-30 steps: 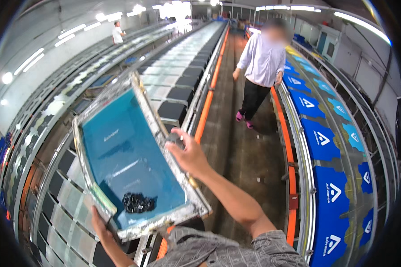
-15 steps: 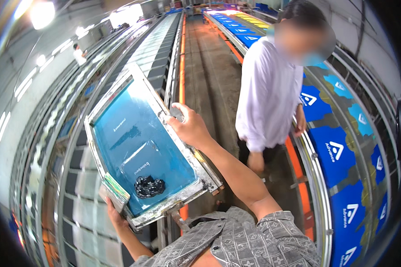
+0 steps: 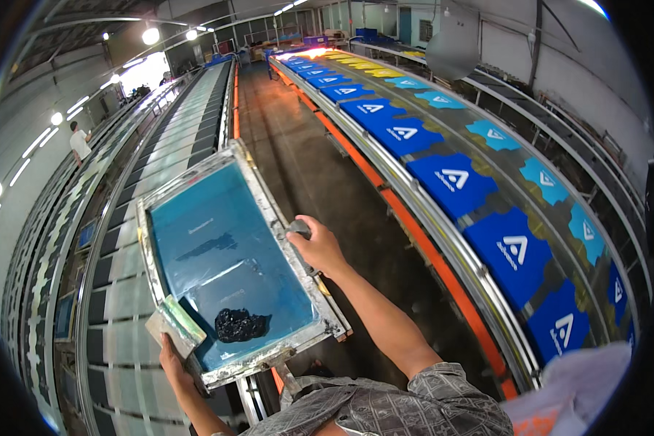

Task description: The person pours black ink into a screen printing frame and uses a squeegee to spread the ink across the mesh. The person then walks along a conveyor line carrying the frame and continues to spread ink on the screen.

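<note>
A screen printing frame (image 3: 307, 341) with a blue mesh is tilted in front of me, above the left-hand table. On its lower part lies a glossy black blob of ink (image 3: 240, 325). My right hand (image 3: 320, 247) is closed round a grey knob (image 3: 299, 229) at the frame's right side. By the lower left corner my left hand (image 3: 171, 363) grips a squeegee (image 3: 176, 327), a flat block with a green and pale face, which rests against the frame's edge. Part of the left hand's fingers is hidden behind the squeegee.
On my left runs a long printing table (image 3: 127, 320) with dark and pale panels. Across the aisle (image 3: 298, 152), another table bears blue printed fabric pieces (image 3: 512, 247) and light-blue ones (image 3: 539, 180). A white sleeve (image 3: 581, 385) shows at lower right; a distant person (image 3: 79, 142) stands far left.
The person in the white shirt has moved from the right of the aisle to the lower right edge. My view has shifted, showing more of the right-hand table. Both hands keep their holds.
</note>
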`<state>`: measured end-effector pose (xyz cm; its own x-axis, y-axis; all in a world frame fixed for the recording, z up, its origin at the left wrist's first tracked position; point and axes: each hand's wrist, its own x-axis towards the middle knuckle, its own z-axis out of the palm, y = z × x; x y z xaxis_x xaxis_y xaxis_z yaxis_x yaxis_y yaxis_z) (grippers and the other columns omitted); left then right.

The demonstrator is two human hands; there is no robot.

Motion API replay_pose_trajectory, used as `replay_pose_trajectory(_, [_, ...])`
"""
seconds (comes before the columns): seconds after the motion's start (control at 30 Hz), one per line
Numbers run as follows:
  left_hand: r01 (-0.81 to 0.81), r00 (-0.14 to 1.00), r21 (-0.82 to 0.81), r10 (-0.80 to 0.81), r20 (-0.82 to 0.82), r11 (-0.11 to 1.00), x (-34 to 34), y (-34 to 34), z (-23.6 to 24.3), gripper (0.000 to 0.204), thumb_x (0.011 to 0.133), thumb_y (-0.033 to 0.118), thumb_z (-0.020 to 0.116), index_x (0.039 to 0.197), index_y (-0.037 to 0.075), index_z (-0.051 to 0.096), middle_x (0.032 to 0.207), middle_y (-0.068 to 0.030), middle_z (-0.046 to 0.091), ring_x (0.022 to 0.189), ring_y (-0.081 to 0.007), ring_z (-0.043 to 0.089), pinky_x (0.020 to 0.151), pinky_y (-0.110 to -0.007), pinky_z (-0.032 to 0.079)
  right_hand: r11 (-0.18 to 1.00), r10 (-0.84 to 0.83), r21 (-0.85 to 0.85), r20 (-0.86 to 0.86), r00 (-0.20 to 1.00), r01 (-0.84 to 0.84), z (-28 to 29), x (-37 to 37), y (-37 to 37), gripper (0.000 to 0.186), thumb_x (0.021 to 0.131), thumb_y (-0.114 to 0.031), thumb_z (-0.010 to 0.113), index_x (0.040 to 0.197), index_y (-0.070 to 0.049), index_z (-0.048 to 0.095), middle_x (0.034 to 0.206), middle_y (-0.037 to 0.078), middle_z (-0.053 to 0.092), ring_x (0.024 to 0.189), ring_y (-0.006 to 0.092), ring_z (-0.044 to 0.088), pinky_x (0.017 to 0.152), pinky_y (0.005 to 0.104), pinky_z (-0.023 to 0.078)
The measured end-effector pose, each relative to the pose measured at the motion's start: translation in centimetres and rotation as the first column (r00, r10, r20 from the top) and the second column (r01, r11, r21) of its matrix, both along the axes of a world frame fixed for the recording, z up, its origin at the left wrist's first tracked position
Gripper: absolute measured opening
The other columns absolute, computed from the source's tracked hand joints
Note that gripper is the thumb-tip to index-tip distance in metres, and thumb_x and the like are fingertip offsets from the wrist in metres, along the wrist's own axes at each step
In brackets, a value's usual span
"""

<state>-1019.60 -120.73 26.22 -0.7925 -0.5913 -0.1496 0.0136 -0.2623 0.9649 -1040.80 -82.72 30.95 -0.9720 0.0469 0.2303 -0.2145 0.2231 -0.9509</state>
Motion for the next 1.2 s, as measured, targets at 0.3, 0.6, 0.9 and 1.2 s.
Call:
replay_pose_trajectory(0.3, [0.147,0.989,-0.001,-0.147,0.033,0.989,-34.6,5.4,0.1,0.057,0.097,0.046,0.057,0.127,-0.003,0.057,0.119,-0.0102,0.066,0.102,-0.0224,0.065,0.091,-0.037,0.049,0.985,-0.165,0.062,0.097,0.982,0.159,-1.0,-27.0,7.1,0.054,0.08,-0.039,0.07,0.123,-0.007,0.06,0.089,0.017,0.069,0.083,0.0307,0.067,0.076,0.0401,0.05])
replay_pose_trajectory(0.6, [0.071,0.992,-0.011,-0.069,0.109,0.997,-58.1,3.0,-5.2,0.056,0.098,0.047,0.057,0.124,-0.002,0.06,0.113,-0.0089,0.067,0.098,-0.0229,0.065,0.088,-0.039,0.049,0.979,-0.153,0.142,0.058,0.987,0.143,-5.3,-54.1,5.2,0.058,0.079,-0.044,0.071,0.123,-0.007,0.06,0.098,0.018,0.069,0.088,0.0308,0.068,0.082,0.0408,0.051])
replay_pose_trajectory(0.9, [-0.08,0.991,-0.007,0.08,0.108,0.997,-82.7,-3.5,-6.4,0.055,0.098,0.047,0.057,0.116,-0.005,0.064,0.104,-0.0081,0.068,0.09,-0.0178,0.065,0.083,-0.033,0.05,0.993,0.061,0.085,0.18,0.982,-0.077,-7.8,-83.7,-4.1,0.052,0.085,-0.031,0.073,0.128,-0.004,0.057,0.102,0.011,0.066,0.076,0.0143,0.061,0.07,0.0298,0.05])
replay_pose_trajectory(1.2, [-0.008,0.986,-0.054,0.017,0.163,0.998,-117.1,-9.2,-3.2,0.06,0.096,0.05,0.059,0.123,-0.002,0.06,0.111,-0.0064,0.065,0.098,-0.0191,0.063,0.089,-0.035,0.048,0.994,-0.108,-0.009,0.073,0.991,0.109,-6.6,-114.3,-8.9,0.057,0.081,-0.04,0.069,0.127,-0.009,0.058,0.083,0.016,0.068,0.077,0.0269,0.066,0.076,0.0375,0.051])
